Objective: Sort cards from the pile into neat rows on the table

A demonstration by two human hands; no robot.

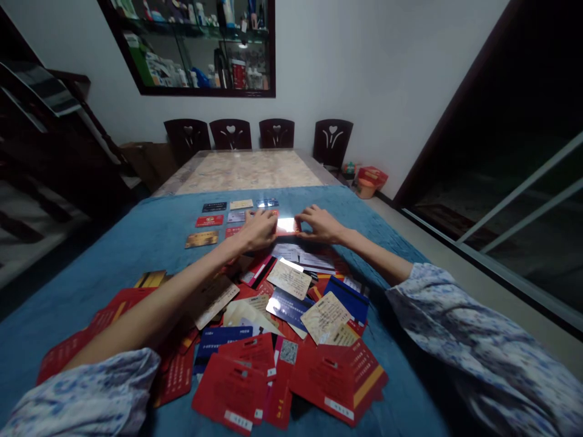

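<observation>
Both hands reach forward over a blue cloth. My left hand pinches the left end of a shiny reddish card, and my right hand grips its right end. Glare whitens the card's middle. Left of my hands, several cards lie spaced in rows: a black card, a beige card, a blue card, a red card and a gold card. My left hand partly hides others. Nearer me spreads a loose heap, with red cards, a cream card and a dark blue card.
Beyond the cloth shows the marble-patterned tabletop. Dark chairs stand along its far end. A glass-shelved cabinet is set in the wall. On the floor at right sits an orange bucket by a red bag.
</observation>
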